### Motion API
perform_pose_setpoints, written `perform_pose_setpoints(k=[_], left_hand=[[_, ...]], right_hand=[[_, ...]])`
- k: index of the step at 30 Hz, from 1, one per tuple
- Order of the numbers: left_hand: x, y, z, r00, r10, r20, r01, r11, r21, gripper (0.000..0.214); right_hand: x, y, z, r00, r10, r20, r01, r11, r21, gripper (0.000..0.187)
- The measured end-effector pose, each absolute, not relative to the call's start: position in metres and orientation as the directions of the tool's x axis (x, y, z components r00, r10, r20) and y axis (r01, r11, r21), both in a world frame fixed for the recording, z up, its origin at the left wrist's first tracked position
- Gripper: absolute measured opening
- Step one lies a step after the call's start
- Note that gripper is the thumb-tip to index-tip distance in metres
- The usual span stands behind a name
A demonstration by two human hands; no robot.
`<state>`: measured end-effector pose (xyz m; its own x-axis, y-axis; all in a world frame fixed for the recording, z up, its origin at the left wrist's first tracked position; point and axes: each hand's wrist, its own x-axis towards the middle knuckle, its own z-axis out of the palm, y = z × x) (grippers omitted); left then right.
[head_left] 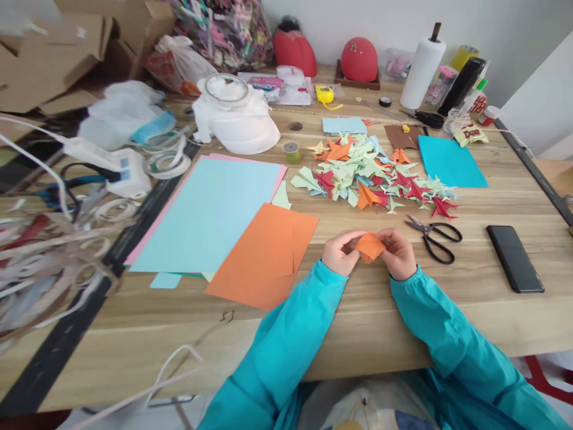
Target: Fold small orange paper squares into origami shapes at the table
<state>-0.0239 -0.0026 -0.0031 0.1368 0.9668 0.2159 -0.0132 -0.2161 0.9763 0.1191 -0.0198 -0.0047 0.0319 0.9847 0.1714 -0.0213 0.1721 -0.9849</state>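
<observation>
Between my two hands is a small folded piece of orange paper [370,246], diamond-shaped, held just above the wooden table. My left hand [341,252] pinches its left corner, and my right hand [397,254] pinches the right corner. Just beyond my hands lies a heap of folded paper pieces [353,167] in pale green, orange, red and blue, several of them star-like. To the left, orange sheets [255,263] overlap a stack topped by a light blue sheet [210,203]. Black-handled scissors [436,236] lie partly spread to the right of my right hand.
A black phone [514,258] lies at the right. Farther back are a bright blue sheet [452,161], a yellow tape measure [324,94] and a white paper roll [423,71]. White cables, a power strip [92,152] and tangled strips [49,263] crowd the left side.
</observation>
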Motion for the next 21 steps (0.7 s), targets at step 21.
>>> perform_pose_setpoints(k=[21], left_hand=[[-0.0234,-0.0033,0.0007,0.101,0.966,0.24,0.051,-0.246,0.968,0.017]], right_hand=[[0.1204,-0.0206,-0.009,0.048,0.993,0.104,0.06,0.101,-0.993,0.024]])
